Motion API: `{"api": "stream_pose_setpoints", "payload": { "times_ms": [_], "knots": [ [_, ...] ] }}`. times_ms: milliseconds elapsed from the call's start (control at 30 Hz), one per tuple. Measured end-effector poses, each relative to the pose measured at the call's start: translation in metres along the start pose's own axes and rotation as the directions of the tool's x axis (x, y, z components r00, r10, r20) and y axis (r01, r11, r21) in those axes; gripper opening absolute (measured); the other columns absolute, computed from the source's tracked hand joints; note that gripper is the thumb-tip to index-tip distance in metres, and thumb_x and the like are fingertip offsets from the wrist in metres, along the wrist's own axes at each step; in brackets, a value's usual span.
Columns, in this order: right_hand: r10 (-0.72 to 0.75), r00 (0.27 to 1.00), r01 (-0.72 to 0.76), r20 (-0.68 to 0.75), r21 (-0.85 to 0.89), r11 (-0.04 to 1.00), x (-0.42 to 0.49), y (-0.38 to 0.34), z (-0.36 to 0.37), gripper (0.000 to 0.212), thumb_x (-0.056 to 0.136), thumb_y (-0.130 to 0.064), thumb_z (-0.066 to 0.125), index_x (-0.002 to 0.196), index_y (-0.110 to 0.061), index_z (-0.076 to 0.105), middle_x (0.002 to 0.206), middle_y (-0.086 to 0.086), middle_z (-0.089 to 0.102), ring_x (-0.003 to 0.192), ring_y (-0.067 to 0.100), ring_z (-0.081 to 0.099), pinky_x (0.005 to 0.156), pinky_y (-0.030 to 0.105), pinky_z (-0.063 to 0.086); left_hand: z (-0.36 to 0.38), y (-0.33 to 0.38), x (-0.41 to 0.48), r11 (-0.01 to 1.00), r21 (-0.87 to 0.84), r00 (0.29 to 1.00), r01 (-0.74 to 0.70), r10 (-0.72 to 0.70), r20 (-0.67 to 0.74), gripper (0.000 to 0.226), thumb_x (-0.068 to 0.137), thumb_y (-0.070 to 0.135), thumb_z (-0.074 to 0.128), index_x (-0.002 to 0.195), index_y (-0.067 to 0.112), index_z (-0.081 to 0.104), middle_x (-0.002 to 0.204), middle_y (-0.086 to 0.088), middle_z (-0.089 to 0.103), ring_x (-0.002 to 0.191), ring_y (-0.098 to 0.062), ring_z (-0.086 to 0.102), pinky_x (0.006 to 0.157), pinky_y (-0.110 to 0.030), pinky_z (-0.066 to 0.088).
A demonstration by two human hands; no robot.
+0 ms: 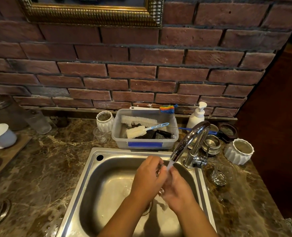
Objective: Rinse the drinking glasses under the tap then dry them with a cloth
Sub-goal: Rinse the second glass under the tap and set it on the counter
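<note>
Gripping clear glass (159, 169), left hand (148, 176), right hand (176, 188), under curved chrome tap (189, 139).

A red-brown brick wall (141, 53) fills the upper frame, with a ribbed gilt frame (90, 16) at top left. A brown veined marble countertop (39, 168) spans the bottom. A dark wooden panel (278, 117) rises along the right edge.

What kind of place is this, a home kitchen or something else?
Likely the washing-up corner of a kitchen or small café: a steel sink with the tap running over a drinking glass, a tub of bottle brushes, and a soap pump.
</note>
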State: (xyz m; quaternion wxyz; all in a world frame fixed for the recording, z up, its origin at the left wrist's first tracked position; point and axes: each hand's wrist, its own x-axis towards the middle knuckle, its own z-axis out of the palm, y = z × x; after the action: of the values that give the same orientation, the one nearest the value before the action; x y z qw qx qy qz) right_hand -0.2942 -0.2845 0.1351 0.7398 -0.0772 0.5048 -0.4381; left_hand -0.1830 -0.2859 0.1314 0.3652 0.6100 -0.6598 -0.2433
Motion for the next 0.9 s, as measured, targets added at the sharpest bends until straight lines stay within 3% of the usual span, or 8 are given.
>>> {"api": "stream_pose_setpoints", "payload": {
  "times_ms": [100, 200, 300, 400, 567, 700, 800, 900],
  "knots": [
    [-0.241, 0.970, 0.208, -0.027, -0.417, 0.885, -0.002, -0.003, 0.005, 0.032, 0.099, -0.033, 0.054, 0.095, -0.008, 0.074, 0.090, 0.016, 0.077, 0.093, 0.031, 0.072, 0.090, 0.051, 0.055, -0.001, 0.006, 0.003, 0.907, -0.270, 0.946, 0.324, -0.304, 0.114, 0.013, 0.101, 0.024, 0.051, 0.097, 0.021, 0.063, 0.091, 0.003, 0.064, 0.080, -0.012, 0.063, 0.060, -0.017, 0.052],
    [-0.481, 0.829, 0.497, 0.285, -0.769, 0.402, -0.010, -0.004, 0.003, 0.035, 0.098, -0.035, 0.055, 0.075, -0.017, 0.073, 0.068, 0.002, 0.074, 0.070, 0.014, 0.072, 0.083, 0.045, 0.059, -0.002, 0.011, 0.004, 0.468, -0.540, 0.695, 0.699, -0.623, 0.359, 0.022, 0.100, 0.028, 0.055, 0.092, 0.012, 0.067, 0.071, -0.003, 0.065, 0.064, -0.015, 0.061, 0.055, -0.026, 0.050],
    [-0.397, 0.658, 0.601, 0.640, -0.764, -0.236, -0.016, -0.004, -0.001, 0.035, 0.095, -0.052, 0.045, 0.091, -0.032, 0.073, 0.083, -0.015, 0.074, 0.087, -0.003, 0.065, 0.111, 0.033, 0.037, -0.017, 0.002, 0.000, -0.065, -0.599, 0.461, 0.798, -0.573, 0.678, 0.022, 0.088, 0.027, 0.072, 0.091, 0.006, 0.072, 0.077, -0.008, 0.066, 0.066, -0.018, 0.061, 0.063, -0.030, 0.053],
    [-0.275, 0.663, 0.554, 0.696, -0.703, -0.446, -0.019, -0.001, 0.003, 0.055, 0.090, -0.062, 0.026, 0.102, -0.034, 0.072, 0.100, -0.013, 0.075, 0.099, 0.001, 0.064, 0.115, 0.032, 0.022, -0.027, -0.002, -0.008, -0.290, -0.569, 0.448, 0.770, -0.390, 0.805, 0.021, 0.092, 0.023, 0.067, 0.087, 0.003, 0.068, 0.063, -0.006, 0.061, 0.040, -0.013, 0.052, 0.039, -0.022, 0.047],
    [-0.491, 0.792, 0.536, 0.363, -0.798, 0.276, -0.015, 0.019, 0.008, 0.033, 0.095, -0.041, 0.053, 0.078, -0.022, 0.074, 0.074, -0.002, 0.074, 0.073, 0.012, 0.069, 0.080, 0.043, 0.058, -0.007, 0.001, 0.000, 0.373, -0.624, 0.651, 0.686, -0.697, 0.299, 0.022, 0.099, 0.021, 0.051, 0.086, 0.010, 0.065, 0.081, -0.010, 0.066, 0.070, -0.018, 0.060, 0.054, -0.028, 0.048],
    [-0.225, 0.974, 0.201, -0.030, -0.349, 0.915, -0.008, 0.009, 0.013, 0.026, 0.097, -0.031, 0.058, 0.099, -0.012, 0.075, 0.094, 0.012, 0.078, 0.097, 0.027, 0.072, 0.097, 0.052, 0.053, -0.007, 0.003, -0.001, 0.935, -0.227, 0.959, 0.273, -0.283, -0.013, 0.014, 0.100, 0.022, 0.054, 0.090, 0.020, 0.064, 0.092, 0.004, 0.064, 0.084, -0.011, 0.063, 0.072, -0.025, 0.056],
    [-0.028, 0.999, 0.027, -0.026, -0.049, 0.998, -0.002, 0.002, 0.006, 0.030, 0.095, -0.029, 0.060, 0.110, -0.006, 0.072, 0.106, 0.019, 0.074, 0.105, 0.033, 0.069, 0.102, 0.053, 0.049, -0.007, 0.005, -0.002, 0.995, 0.098, 1.000, -0.006, 0.004, 0.017, 0.013, 0.099, 0.029, 0.054, 0.104, 0.022, 0.065, 0.101, 0.010, 0.060, 0.088, -0.005, 0.056, 0.072, -0.017, 0.047],
    [-0.102, 0.995, 0.098, -0.010, -0.195, 0.976, -0.003, -0.001, 0.004, 0.027, 0.097, -0.025, 0.058, 0.105, -0.003, 0.072, 0.096, 0.019, 0.075, 0.092, 0.029, 0.070, 0.078, 0.041, 0.056, -0.007, 0.006, 0.001, 0.985, -0.099, 0.990, 0.142, -0.140, 0.028, 0.011, 0.100, 0.027, 0.054, 0.099, 0.024, 0.064, 0.097, 0.008, 0.063, 0.086, -0.007, 0.061, 0.073, -0.025, 0.056]
  ]
}}
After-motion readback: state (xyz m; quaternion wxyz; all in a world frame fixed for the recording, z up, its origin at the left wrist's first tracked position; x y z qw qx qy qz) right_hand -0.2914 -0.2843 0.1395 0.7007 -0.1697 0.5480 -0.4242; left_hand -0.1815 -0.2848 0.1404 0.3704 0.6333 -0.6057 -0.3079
